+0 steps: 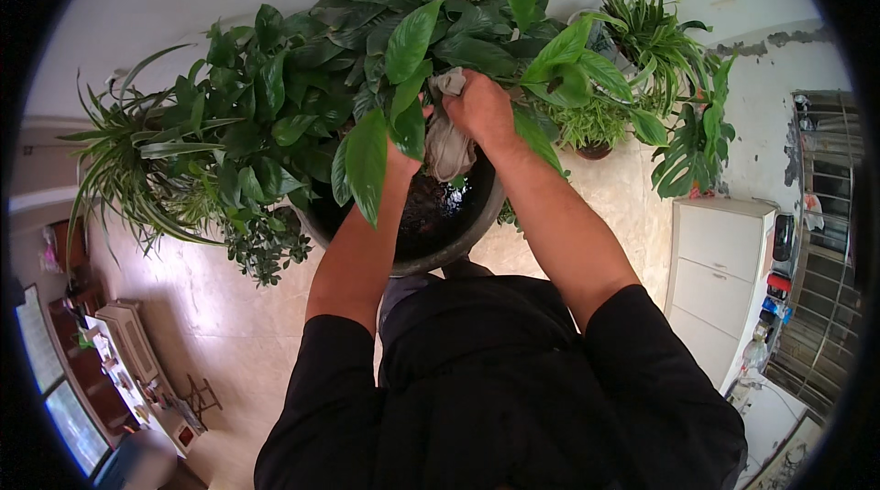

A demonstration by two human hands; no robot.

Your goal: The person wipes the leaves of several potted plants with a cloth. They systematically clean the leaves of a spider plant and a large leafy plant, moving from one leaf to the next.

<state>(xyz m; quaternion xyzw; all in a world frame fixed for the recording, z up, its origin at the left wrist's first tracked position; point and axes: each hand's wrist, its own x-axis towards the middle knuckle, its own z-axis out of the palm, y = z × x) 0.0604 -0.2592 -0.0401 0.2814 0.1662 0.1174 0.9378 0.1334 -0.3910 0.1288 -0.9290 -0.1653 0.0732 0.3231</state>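
My right hand [483,109] is closed on a crumpled grey-beige cloth [450,143], which hangs down over a large dark round pot [423,264]. Broad green leaves [367,158] cover most of my left hand [404,156]. It is up against the foliage just left of the cloth, and its fingers are largely hidden, so their grip does not show. Inside the pot there is a dark, wet-looking surface [426,206] with bright glints. Big leafy stems rise around and beyond both hands.
Spider plants [160,155] and other leafy plants crowd the left. On the right are a small potted fern-like plant [591,123] and a split-leaf plant [694,160]. Farther right stand a white drawer cabinet [715,275] and a window grille [830,215]. The tiled floor [229,325] is shiny.
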